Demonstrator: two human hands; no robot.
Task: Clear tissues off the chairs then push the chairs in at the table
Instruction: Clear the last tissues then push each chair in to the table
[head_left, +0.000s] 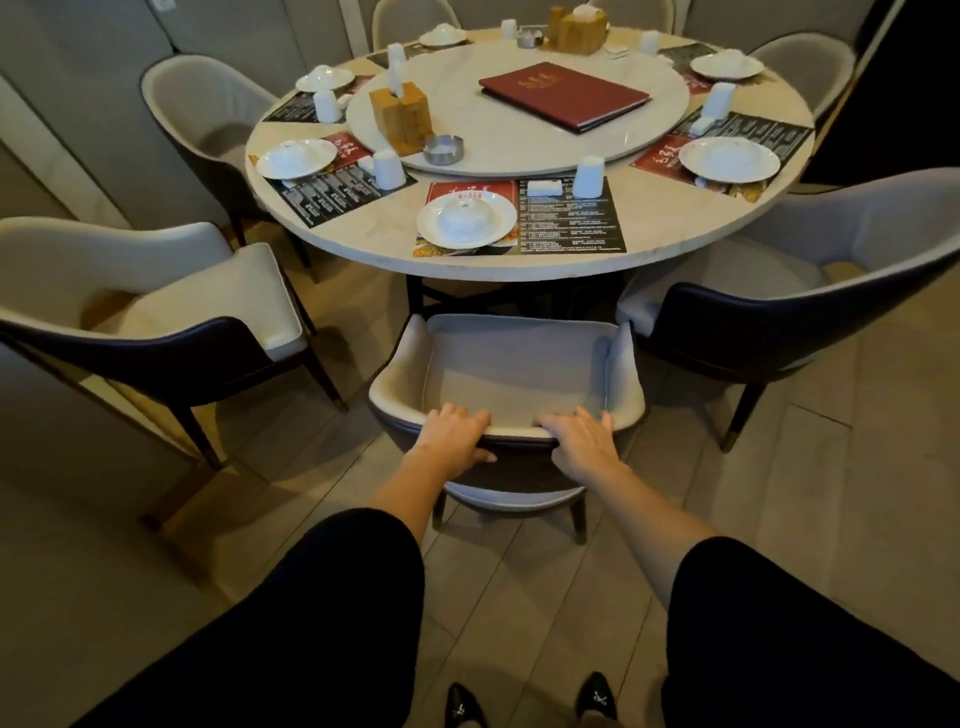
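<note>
A round pale stone bench (395, 260) fills the middle of the room, its dark base showing beneath the near rim. The floor (810, 519) around it is laid in long grey-brown planks, with warm light pooling on the boards left of the bench. Behind and to the left of the bench stand grey padded wall panels (93, 67), split by thin vertical seams. To the right of the bench a dark opening (914, 88) shows nothing inside. Light is dim and soft overall.
</note>
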